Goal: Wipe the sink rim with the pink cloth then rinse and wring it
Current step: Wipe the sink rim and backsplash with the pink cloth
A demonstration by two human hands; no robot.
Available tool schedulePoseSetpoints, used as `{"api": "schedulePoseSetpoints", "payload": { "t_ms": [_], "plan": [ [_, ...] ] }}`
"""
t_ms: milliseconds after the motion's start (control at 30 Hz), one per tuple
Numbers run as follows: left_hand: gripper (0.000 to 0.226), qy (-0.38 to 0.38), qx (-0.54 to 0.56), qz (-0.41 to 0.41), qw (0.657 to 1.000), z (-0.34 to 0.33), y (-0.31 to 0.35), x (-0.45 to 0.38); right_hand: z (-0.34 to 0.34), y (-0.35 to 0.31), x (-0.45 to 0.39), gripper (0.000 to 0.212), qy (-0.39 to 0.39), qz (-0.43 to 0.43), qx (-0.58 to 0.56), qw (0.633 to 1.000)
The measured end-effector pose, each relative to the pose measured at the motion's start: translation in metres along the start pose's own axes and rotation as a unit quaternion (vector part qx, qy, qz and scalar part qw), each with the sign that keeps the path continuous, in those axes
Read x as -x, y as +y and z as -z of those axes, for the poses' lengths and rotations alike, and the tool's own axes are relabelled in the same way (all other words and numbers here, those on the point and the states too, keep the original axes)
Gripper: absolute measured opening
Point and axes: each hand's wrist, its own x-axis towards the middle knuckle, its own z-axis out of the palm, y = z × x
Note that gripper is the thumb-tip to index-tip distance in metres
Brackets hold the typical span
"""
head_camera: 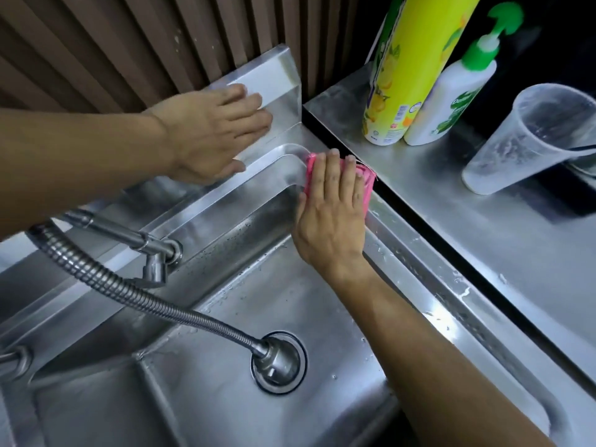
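Two bare arms reach over the steel sink [419,279]. The right hand [332,208] lies palm down with fingers together and flat, pressing the pink cloth [366,185] onto the sink's rim at its far right corner; only the cloth's edges peek out around the fingers. The left hand [209,133] rests spread and flat against the raised steel backsplash [274,72] behind the sink, holding nothing. A flexible metal hose [129,295] curves across the basin to the drain [279,362]. On the worktop [483,237] right of the sink stand a yellow bottle [406,69] and a white pump bottle [451,101], touching. Beside them a cloudy plastic cup [529,137] leans tilted; its contents I cannot tell.
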Motion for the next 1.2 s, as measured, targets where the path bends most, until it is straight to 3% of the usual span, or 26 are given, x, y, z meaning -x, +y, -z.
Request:
{"api": "schedulePoseSetpoints", "payload": {
  "t_ms": [167, 267, 400, 467, 533, 667, 900, 1100, 1200],
  "plan": [
    [0.063, 0.003, 0.135, 0.06, 0.989, 0.031, 0.021, -0.056, -0.008, -0.023, -0.074, 0.087, -0.095, 0.038, -0.041, 0.994],
    [0.059, -0.015, 0.193, 0.137, 0.972, 0.038, 0.038, -0.071, -0.009, -0.012, -0.053, 0.071, -0.069, 0.024, -0.033, 0.997],
    [0.065, 0.021, 0.428, 0.182, 0.885, 0.016, 0.063, -0.066, 0.012, 0.019, 0.027, 0.068, -0.032, -0.025, -0.053, 0.998],
    [0.073, 0.007, 0.464, 0.164, 0.871, 0.005, 0.072, -0.066, 0.017, 0.025, 0.039, 0.07, -0.026, -0.038, -0.054, 0.998],
    [0.074, -0.003, 0.485, 0.151, 0.861, -0.002, 0.082, -0.067, 0.017, 0.019, 0.023, 0.07, -0.028, -0.049, -0.055, 0.997],
    [0.069, 0.05, 0.468, 0.181, 0.863, -0.013, 0.097, -0.065, 0.007, 0.006, -0.015, 0.07, -0.047, -0.065, -0.065, 0.995],
    [0.072, 0.048, 0.474, 0.172, 0.862, -0.012, 0.095, -0.066, 0.018, 0.022, 0.06, 0.066, -0.011, -0.036, -0.048, 0.998],
    [0.068, 0.093, 0.477, 0.157, 0.859, -0.012, 0.09, -0.084, 0.003, 0.007, -0.006, 0.064, -0.008, -0.049, -0.058, 0.997],
    [0.067, 0.109, 0.482, 0.157, 0.855, -0.015, 0.09, -0.084, 0.012, 0.015, 0.024, 0.062, -0.01, -0.048, -0.022, 0.999]
  ]
}}
